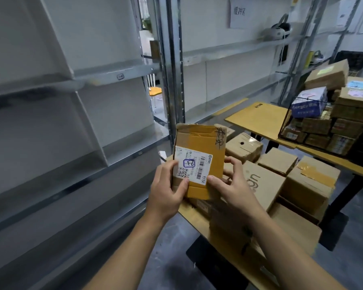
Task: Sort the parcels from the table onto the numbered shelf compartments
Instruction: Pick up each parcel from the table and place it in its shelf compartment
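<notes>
Parcel: flat brown cardboard parcel with yellow tape and a white shipping label [199,160], held upright mid-frame above the counter's left end, label towards the camera.
Left hand: left hand [168,191] grips the parcel's left edge, fingers [171,165] clamped on it, thumb across the label.
Right hand: right hand [231,185] holds the right edge, fingers curled round it, thumb on the label's lower corner.
Counter: yellow-topped counter [187,212]; brown cardboard boxes [281,164] crowd it from 2 to 5 o'clock of the parcel.
Shelf: grey metal shelf with dividers [92,80] at 9 to 11 o'clock, apart from the parcel.
Room: grey floor [176,231] shows between counter edge and shelf.
</notes>
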Demonstrator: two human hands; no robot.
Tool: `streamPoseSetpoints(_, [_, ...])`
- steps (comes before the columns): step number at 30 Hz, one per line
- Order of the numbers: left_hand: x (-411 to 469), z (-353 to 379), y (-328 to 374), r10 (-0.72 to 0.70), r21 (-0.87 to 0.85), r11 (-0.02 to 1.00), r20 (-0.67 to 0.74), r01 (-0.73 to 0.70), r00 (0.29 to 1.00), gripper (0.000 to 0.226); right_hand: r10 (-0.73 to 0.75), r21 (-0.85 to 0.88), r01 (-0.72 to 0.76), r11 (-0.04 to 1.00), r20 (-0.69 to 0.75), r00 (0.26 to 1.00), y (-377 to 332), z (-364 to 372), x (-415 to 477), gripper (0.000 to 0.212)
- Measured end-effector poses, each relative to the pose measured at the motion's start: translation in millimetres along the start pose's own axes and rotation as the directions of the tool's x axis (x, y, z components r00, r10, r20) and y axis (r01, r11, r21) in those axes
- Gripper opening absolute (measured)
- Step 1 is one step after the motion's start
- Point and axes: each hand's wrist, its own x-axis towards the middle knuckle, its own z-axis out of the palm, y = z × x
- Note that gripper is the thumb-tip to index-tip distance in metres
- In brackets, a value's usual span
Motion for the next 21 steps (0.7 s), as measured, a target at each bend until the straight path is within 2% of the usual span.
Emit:
streamPoseSetpoints(7, [27.3, -66.8, -47.3, -0.008, 0.026, 1.000, -0.021, 0.009, 1.000, 0.043, -0.021, 0.103, 0.017, 0.995, 0.034, 0.999, -9.1, 75.2, 44.0, 0.063])
streamPoseSetpoints(13, [66.8, -150.9, -83.4, 0.091, 0.242, 0.968, -0.111, -0.062, 0.990, 0.039, -0.103, 0.158, 0.097, 0.983, 0.031, 0.994, -25.0, 133.5, 87.1, 0.064])
streamPoseSetpoints(15, [80.8, -181.5, -93.8, 0.132, 0.371, 0.925, -0.108, -0.083, 0.985, 0.040, -0.122, 0.166, 0.112, 0.980, 0.048, 0.991, -33.0, 153.0, 100.1, 0.070])
streamPoseSetpoints(17, [93.5, -213.2, -103.9, 0.127, 0.527, 0.846, -0.066, -0.074, 0.990, 0.044, -0.152, 0.156, 0.142, 0.977, 0.058, 0.987, -41.8, 173.8, 112.7, 0.067])
streamPoseSetpoints(21, [100.9, -273.6, -121.5, -0.017, 0.796, 0.606, 0.019, -0.005, 1.000, 0.040, -0.227, 0.152, 0.205, 0.967, 0.140, 0.964, -60.1, 214.2, 133.9, 0.063])
